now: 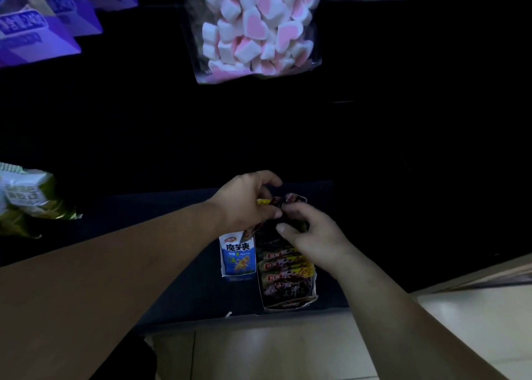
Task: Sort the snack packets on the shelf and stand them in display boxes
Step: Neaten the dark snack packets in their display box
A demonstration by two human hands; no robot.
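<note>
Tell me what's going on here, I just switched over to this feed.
A person is filling a display box on a dark shelf. The left hand grips a small bunch of dark snack packets over the back of the box, and the right hand pinches packets there too. More of the same packets stand in a row in the box. A blue box stands right beside it.

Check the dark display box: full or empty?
Not empty: a row of packets stands in the box; its back end is covered.
</note>
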